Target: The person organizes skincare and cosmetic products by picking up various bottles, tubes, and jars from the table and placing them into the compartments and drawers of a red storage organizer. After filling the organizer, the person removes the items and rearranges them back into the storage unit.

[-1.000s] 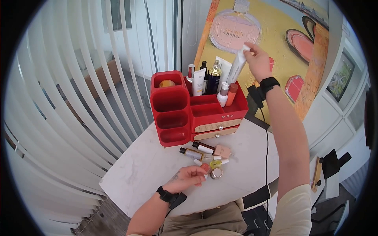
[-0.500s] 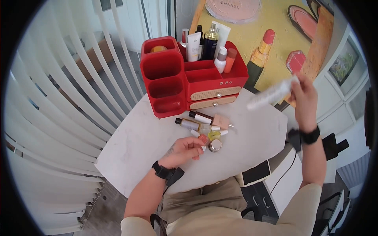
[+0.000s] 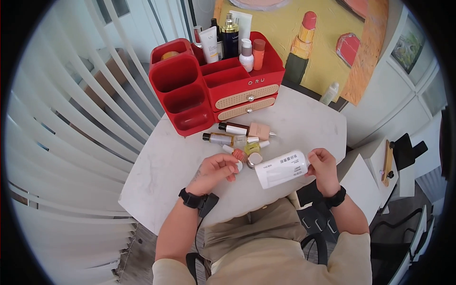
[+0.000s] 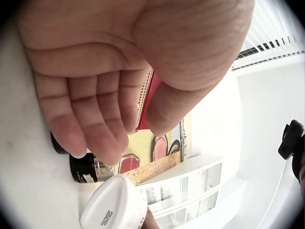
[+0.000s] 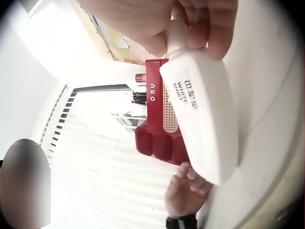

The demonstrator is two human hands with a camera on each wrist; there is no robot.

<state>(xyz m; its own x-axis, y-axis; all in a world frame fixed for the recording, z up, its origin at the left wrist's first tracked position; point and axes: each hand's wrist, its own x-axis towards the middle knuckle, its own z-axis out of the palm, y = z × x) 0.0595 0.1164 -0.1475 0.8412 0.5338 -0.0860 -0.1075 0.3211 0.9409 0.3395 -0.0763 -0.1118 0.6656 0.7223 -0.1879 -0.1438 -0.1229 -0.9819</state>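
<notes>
My right hand [image 3: 325, 172] pinches the cap end of a white plastic bottle [image 3: 282, 170], holding it tilted above the table's front right. Black print marks its side, and its base [image 4: 113, 205] faces the left wrist camera. Near the small bottles, my left hand [image 3: 212, 172] rests on its side with fingers loosely bent and nothing in its palm. Just beyond its fingertips lie a silver-rimmed jar [image 3: 254, 159], a coral nail polish bottle [image 3: 238, 154] and a yellow one [image 3: 252, 147]. Behind them are an amber bottle [image 3: 218, 138] and a pink bottle [image 3: 259, 130].
A red organizer [image 3: 266, 78] with two woven-front drawers stands at the table's back. Tubes and bottles fill its rear section; several left compartments show bare insides. Behind it leans a painting [image 3: 266, 28]. A pale slim bottle [image 3: 329, 93] shows at the table's back right. Blinds [image 3: 71, 142] hang left.
My right hand has carried the white bottle away from above the organizer, out to the right, then down toward me. My left hand stays by the small bottles. The head view has shifted.
</notes>
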